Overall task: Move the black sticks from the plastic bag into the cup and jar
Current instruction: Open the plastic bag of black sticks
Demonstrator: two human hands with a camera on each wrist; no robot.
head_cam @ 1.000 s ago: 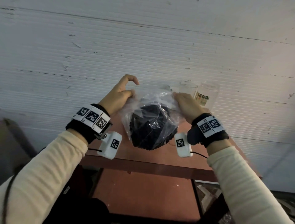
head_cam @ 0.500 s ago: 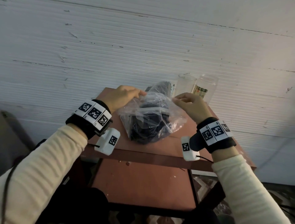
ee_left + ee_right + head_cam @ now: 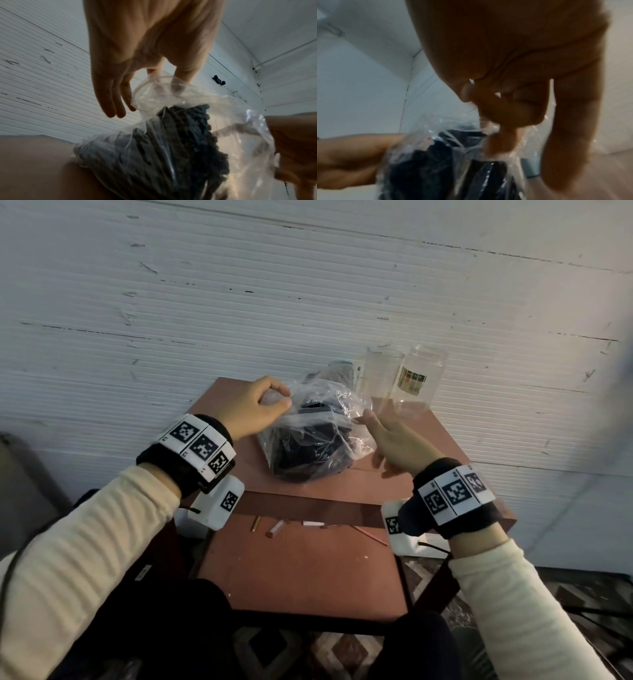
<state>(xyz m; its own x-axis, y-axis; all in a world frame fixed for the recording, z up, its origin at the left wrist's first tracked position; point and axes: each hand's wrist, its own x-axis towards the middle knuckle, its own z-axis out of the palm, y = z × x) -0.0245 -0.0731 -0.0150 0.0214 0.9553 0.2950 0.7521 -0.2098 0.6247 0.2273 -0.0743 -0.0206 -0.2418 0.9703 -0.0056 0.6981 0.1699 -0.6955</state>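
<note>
Head view: a clear plastic bag lies on the reddish-brown table, centre of frame, packed with a dark bundle of black sticks. The bag's mouth points up toward the wall.

Left hand sits at the bag's upper-left edge, thumb and forefinger pinching the film near the opening. The left wrist view confirms this: plastic is gathered at the thumb, the other fingers hang straight and loose beside it, and the sticks lie below the grip, lower centre.

Right hand is at the bag's right edge, fingers mostly stretched out, tips at the film. The right wrist view is blurred; a fingertip or two press into the plastic at the mouth, but whether they actually pinch it I cannot tell.

Cup and jar, both clear, stand upright side by side at the table's far right corner, upper right of the bag and just apart from it. The jar carries a label. A dark cylindrical object stands behind the bag, partly hidden.

On the lower shelf, below the tabletop edge, lie a few small stick-like bits.
</note>
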